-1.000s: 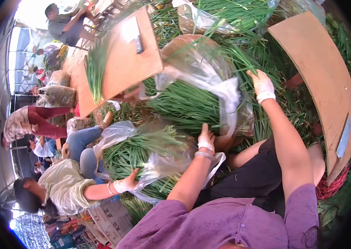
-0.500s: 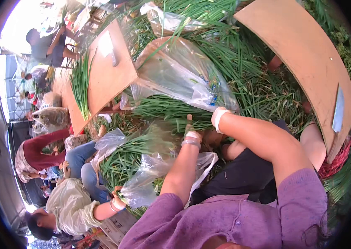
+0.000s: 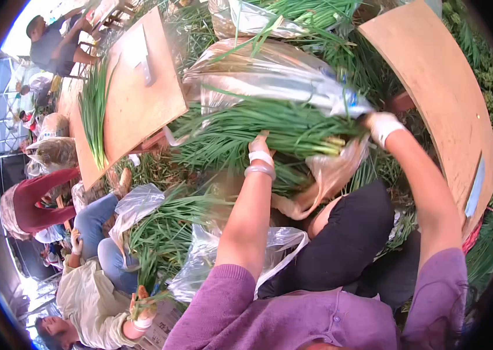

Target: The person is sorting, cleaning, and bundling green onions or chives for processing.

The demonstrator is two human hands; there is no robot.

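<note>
Green fills the middle of the view: a thick bundle of long green chive stalks point(image 3: 264, 131) lies across our lap, root ends to the right, leaf tips fanning out to the left. Our left hand point(image 3: 260, 149), in a thin whitish glove with a bracelet at the wrist, presses up against the bundle's underside near its middle — the fingers are buried among the stalks, so we cannot tell how far they curl. Our right hand point(image 3: 381, 125), gloved the same way, is at the pale root ends, closed around them together with the edge of a clear crinkled plastic bag point(image 3: 275, 73) that drapes over the top of the bundle. A tan plastic bag point(image 3: 328, 175) hangs below the root ends, touching our black-clad knee.

To the left stands a flat wooden cutting board point(image 3: 135, 99) with a cleaver and a row of chives on it — a second wooden board point(image 3: 439, 93) curves along the right. A co-worker's hand point(image 3: 141, 306) at lower left grips another bagged chive bundle.
</note>
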